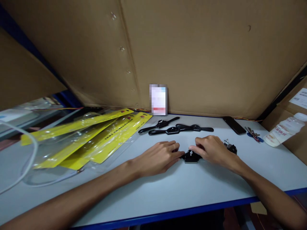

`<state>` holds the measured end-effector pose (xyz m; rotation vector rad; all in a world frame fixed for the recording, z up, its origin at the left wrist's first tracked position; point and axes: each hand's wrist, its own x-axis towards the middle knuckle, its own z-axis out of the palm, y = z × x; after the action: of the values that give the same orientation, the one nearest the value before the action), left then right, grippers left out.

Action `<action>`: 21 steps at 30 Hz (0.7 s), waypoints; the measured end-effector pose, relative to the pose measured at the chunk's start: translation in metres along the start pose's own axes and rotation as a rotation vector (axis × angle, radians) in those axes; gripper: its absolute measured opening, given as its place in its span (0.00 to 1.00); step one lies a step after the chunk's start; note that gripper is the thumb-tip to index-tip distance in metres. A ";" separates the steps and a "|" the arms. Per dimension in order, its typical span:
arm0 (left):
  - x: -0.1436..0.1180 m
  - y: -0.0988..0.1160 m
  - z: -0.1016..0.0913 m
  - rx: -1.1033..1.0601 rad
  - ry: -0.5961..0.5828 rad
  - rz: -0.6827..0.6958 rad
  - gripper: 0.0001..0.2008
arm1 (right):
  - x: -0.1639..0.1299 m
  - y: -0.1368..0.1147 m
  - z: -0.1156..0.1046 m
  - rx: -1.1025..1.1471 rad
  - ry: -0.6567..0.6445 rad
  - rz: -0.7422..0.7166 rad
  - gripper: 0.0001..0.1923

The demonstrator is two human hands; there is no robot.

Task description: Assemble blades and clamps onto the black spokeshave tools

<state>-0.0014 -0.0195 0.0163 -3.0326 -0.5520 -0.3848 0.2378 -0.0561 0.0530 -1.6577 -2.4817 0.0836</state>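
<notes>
Both hands low on the pale grey tabletop [168, 195], meeting over one small black metal spokeshave-like tool with a screw on its body [191, 156]. Left hand [157, 158] comes in from the left, palm down, fingertips pressed to the tool's left end; right hand [212, 149] covers the right end, fingers curled down onto the body — a light two-sided grasp, neither hand clenched. The tool's long axis runs left to right, in line with the gap between the hands, its handles mostly hidden under them (only the middle shows). It lies directly between the hands, touching both, so neither is nearer. Just beyond the right hand sits a small dark metal fitting with a wing screw [230, 147], apart from the held tool. Farther back lie two more black two-handled tools [177, 127], axes roughly parallel to the near one. To the left — a fan of clear plastic sleeves with yellow card backing [96, 137], well apart.
</notes>
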 end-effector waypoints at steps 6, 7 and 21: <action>0.000 0.000 0.000 0.000 0.001 0.014 0.13 | -0.003 -0.007 0.010 -0.024 -0.150 -0.141 0.08; 0.000 0.000 0.000 0.004 0.000 0.015 0.13 | -0.003 -0.007 0.009 -0.019 -0.158 -0.162 0.07; 0.000 -0.001 0.001 -0.011 -0.023 -0.004 0.11 | -0.008 -0.005 -0.014 0.128 -0.076 -0.136 0.08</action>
<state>-0.0012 -0.0188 0.0152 -3.0505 -0.5599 -0.3550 0.2382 -0.0659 0.0671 -1.4579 -2.5772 0.2881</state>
